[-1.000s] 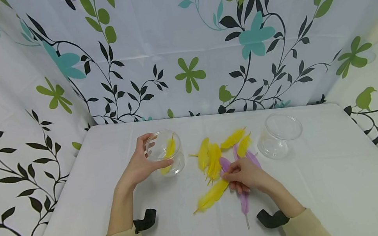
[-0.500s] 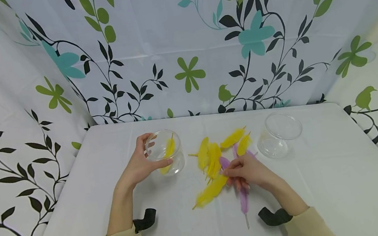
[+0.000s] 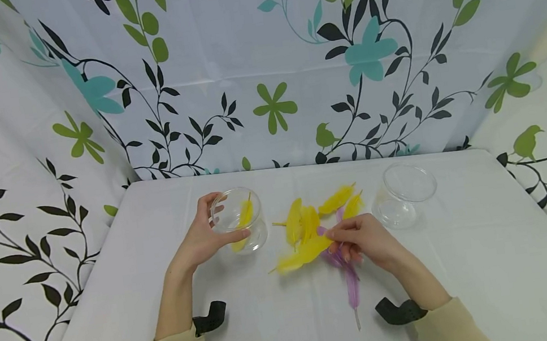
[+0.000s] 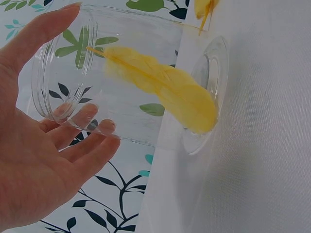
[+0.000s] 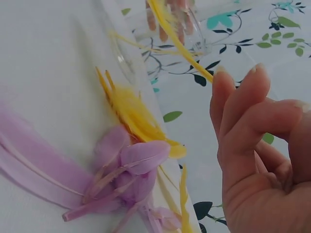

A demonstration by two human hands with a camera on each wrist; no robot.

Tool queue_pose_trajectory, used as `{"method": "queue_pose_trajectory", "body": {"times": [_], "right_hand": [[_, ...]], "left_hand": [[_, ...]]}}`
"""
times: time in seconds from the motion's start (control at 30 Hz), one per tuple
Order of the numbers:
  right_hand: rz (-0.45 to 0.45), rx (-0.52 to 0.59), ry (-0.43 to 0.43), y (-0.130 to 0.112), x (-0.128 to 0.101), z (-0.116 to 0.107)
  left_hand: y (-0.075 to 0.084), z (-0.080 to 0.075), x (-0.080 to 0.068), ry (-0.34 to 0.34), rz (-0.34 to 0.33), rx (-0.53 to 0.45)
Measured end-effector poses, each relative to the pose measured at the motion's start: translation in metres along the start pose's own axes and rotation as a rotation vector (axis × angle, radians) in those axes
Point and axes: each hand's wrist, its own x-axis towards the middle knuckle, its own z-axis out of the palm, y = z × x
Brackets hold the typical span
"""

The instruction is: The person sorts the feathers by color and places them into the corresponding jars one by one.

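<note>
My left hand [image 3: 197,242] grips a clear glass jar [image 3: 259,233] near its rim, thumb on one side and fingers on the other. A yellow feather [image 4: 160,87] leans inside the jar. Between the thumb and fingertips of my right hand [image 3: 366,241], one end of another yellow feather [image 3: 301,255] is pinched. That feather points left, over the lower part of a loose pile of yellow feathers [image 3: 294,222]. Purple feathers [image 3: 352,289] lie beneath and beside the right hand, which partly hides them.
A second clear glass jar [image 3: 401,206] stands on the right of the white table [image 3: 479,259]. Several loose feathers spread between the two jars. A patterned curtain [image 3: 221,74] hangs behind and along both sides. Dark wrist mounts [image 3: 398,311] sit at the sleeves.
My right hand has risen up and away from me with the pinched yellow feather, whose free tip has moved up with it. More purple shows below the hand. The left hand and jar stay put.
</note>
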Motion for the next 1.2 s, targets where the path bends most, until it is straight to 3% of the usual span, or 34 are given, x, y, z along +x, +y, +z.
{"method": "queue_pose_trajectory", "body": {"times": [0.33, 0.77, 1.03, 1.2], "right_hand": [[-0.067, 0.120, 0.093, -0.012, -0.002, 0.002], [-0.085, 0.242, 0.224, -0.038, 0.012, 0.010], [-0.103, 0.255, 0.261, -0.066, 0.029, 0.020], [-0.094, 0.200, 0.275, -0.080, 0.039, 0.029]], "left_hand": [[-0.001, -0.007, -0.002, 0.008, 0.018, 0.009], [-0.001, 0.002, -0.001, 0.008, -0.004, -0.013], [-0.003, 0.002, 0.000, 0.006, 0.004, -0.012], [-0.002, 0.001, -0.001, 0.005, 0.006, -0.011]]}}
